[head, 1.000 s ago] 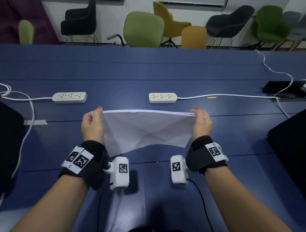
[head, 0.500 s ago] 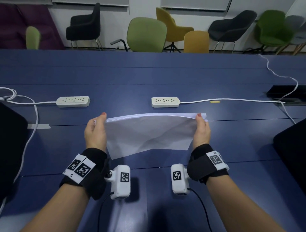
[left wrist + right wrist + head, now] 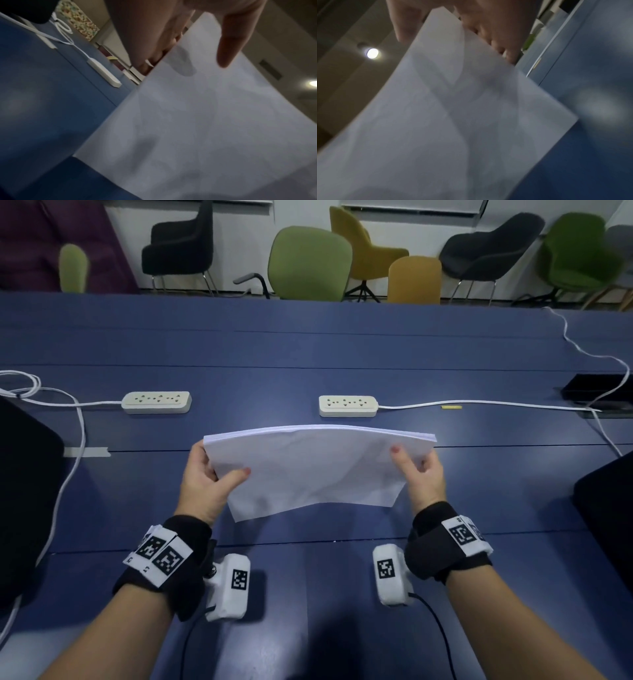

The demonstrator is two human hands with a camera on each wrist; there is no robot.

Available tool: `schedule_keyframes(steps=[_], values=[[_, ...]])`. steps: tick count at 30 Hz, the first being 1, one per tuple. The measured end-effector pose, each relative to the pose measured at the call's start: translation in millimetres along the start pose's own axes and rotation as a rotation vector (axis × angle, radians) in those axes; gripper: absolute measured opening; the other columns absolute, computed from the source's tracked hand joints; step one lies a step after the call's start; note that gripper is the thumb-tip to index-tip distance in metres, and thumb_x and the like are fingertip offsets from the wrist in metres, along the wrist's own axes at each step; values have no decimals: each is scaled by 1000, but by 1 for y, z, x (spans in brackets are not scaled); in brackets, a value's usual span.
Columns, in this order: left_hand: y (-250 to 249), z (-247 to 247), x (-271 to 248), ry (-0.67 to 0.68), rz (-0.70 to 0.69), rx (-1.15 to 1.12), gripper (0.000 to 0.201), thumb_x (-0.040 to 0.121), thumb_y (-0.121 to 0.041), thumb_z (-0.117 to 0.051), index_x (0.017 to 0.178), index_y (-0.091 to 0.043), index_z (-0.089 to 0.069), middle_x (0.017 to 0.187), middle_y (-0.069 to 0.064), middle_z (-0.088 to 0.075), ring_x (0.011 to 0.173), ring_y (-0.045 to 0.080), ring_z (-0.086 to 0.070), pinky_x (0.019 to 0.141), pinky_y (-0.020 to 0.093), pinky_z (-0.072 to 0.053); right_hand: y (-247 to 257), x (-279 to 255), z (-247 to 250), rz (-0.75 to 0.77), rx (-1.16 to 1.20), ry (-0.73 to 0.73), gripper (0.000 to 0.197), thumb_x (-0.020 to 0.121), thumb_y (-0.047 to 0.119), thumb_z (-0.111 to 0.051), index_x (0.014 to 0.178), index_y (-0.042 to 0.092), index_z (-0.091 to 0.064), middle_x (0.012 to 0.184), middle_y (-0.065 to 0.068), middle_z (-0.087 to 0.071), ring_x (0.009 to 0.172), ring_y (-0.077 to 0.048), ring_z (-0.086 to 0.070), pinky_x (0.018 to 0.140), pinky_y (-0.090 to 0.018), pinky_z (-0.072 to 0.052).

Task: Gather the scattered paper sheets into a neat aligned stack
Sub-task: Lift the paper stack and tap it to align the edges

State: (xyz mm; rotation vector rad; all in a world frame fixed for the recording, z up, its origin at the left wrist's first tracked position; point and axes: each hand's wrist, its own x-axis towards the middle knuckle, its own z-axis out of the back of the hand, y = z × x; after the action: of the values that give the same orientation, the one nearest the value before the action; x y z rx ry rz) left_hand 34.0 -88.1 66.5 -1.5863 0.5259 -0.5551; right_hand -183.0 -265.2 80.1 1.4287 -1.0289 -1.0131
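Note:
A stack of white paper sheets (image 3: pixel 315 467) hangs above the blue table (image 3: pixel 308 354), bowed upward in the middle, its far edge nearly even. My left hand (image 3: pixel 209 477) grips the stack's left end, thumb on top and fingers underneath. At the right end my right hand (image 3: pixel 416 470) does the same. In the left wrist view the paper (image 3: pixel 205 121) fills the lower right with the thumb (image 3: pixel 229 44) over it. The right wrist view shows the paper (image 3: pixel 445 121) pinched between thumb and fingers (image 3: pixel 496 33).
Two white power strips (image 3: pixel 156 402) (image 3: pixel 348 405) lie beyond the paper, with cables running off to both sides. A small yellow item (image 3: pixel 451 407) lies by the right cable. Dark objects sit at the table's left (image 3: pixel 24 491) and right (image 3: pixel 606 508) edges. Chairs stand behind the table.
The stack has tilted from nearly edge-on to face up toward me. Both thumbs have come over onto the top sheet, and the sheets now bow upward.

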Motion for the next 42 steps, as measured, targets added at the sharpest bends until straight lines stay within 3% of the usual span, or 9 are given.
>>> schedule_keyframes(steps=[3, 7, 11, 17, 23, 28, 34, 38, 42], values=[[10, 9, 5, 26, 47, 72, 43, 62, 6, -71, 93, -19, -56, 72, -16, -73, 69, -6, -66, 65, 9, -51, -7, 3, 11, 3, -153, 90, 31, 79, -10, -61, 97, 14, -53, 89, 8, -59, 71, 8, -63, 70, -6, -48], [18, 13, 9, 73, 67, 201, 33, 75, 13, -65, 85, -19, -61, 66, -24, -71, 66, -6, -66, 66, 13, -52, -14, 13, 21, -30, -258, 130, 30, 79, -14, -58, 108, -11, -56, 62, 18, -68, 56, 13, -61, 57, -4, -48], [16, 4, 3, 1, -13, 261, 26, 77, 9, -64, 91, -12, -63, 63, -28, -68, 65, -12, -63, 68, 8, -51, -14, 0, 17, 83, -295, 18, 24, 81, -11, -58, 99, 3, -59, 75, 9, -64, 58, 14, -61, 58, -3, -47], [22, -8, -17, -7, 16, 368, 22, 81, 7, -61, 102, 3, -62, 95, 5, -63, 90, 17, -58, 64, -1, -43, -31, -11, 10, 12, -391, -84, 32, 80, -2, -61, 111, 5, -56, 96, -4, -62, 92, -21, -61, 91, -36, -49], [14, -12, -13, -95, 15, 358, 21, 83, 1, -61, 104, 5, -62, 98, 7, -63, 88, 17, -58, 76, 22, -44, -25, -15, 7, 19, -376, -113, 20, 82, 0, -60, 101, 7, -58, 96, -9, -64, 90, -19, -60, 88, -32, -48], [31, -4, -23, -45, 122, 529, 21, 86, -9, -60, 100, 6, -64, 95, 10, -64, 87, 20, -57, 76, 26, -39, -39, -20, 7, -143, -596, 8, 26, 83, 4, -59, 109, 4, -61, 109, -15, -68, 104, -29, -61, 82, -22, -39], [20, 5, -26, 17, 145, 360, 10, 89, -8, -56, 89, -7, -66, 75, -3, -71, 74, 18, -66, 66, 26, -49, -8, -7, 2, 90, -598, -135, 37, 83, 9, -57, 120, 12, -53, 119, -7, -63, 108, -26, -56, 84, -21, -36], [14, -10, -38, 85, 219, 77, 14, 90, -5, -52, 86, -11, -64, 57, -13, -69, 52, -1, -62, 48, 12, -45, 4, 6, -5, -78, -378, -257, 109, 69, 31, -76, 147, 26, 0, 154, -2, -24, 139, -21, -28, 115, -40, -22], [22, -20, -44, 43, 306, -179, 9, 78, -14, -63, 81, -12, -71, 77, -3, -75, 74, 17, -70, 70, 31, -55, 4, -9, -21, -388, 459, -188, 112, 71, 8, -75, 144, 33, 5, 134, 0, -52, 118, -23, -56, 99, -53, -44]])
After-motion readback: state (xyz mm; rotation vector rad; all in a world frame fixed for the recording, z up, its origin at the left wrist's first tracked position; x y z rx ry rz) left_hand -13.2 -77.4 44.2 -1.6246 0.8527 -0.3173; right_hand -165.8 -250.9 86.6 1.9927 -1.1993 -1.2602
